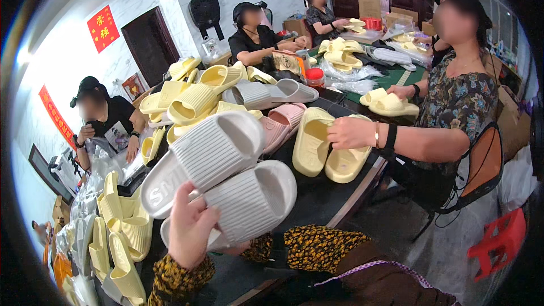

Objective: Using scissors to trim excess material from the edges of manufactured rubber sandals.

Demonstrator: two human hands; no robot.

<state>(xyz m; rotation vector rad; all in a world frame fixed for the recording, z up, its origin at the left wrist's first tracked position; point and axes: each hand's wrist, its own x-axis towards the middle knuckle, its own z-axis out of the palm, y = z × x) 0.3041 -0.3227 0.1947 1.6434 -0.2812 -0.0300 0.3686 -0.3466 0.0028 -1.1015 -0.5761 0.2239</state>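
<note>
A pair of light grey ribbed slide slippers (pixel 218 141) is held up side by side over the table, soles down. My left hand (pixel 192 226) grips them near their toe ends, thumb and fingers closed around the inner edges. Beneath the nearer slipper, only a bit of my right hand (pixel 237 247) shows; its fingers are hidden behind the slipper. Just beyond lies a pair of pale yellow slides (pixel 310 143), with a co-worker's hand (pixel 350 132) on it. Pink slides (pixel 283 124) and another grey pair (pixel 272 94) lie behind the ones I hold.
Yellow slides (pixel 198 102) are heaped on the dark table (pixel 317 198); several more (pixel 124 266) lie at the left, near clear plastic bags (pixel 93 192). A red-lidded jar (pixel 315 77) stands farther back. Co-workers sit around the table. A red stool (pixel 498 243) stands at right.
</note>
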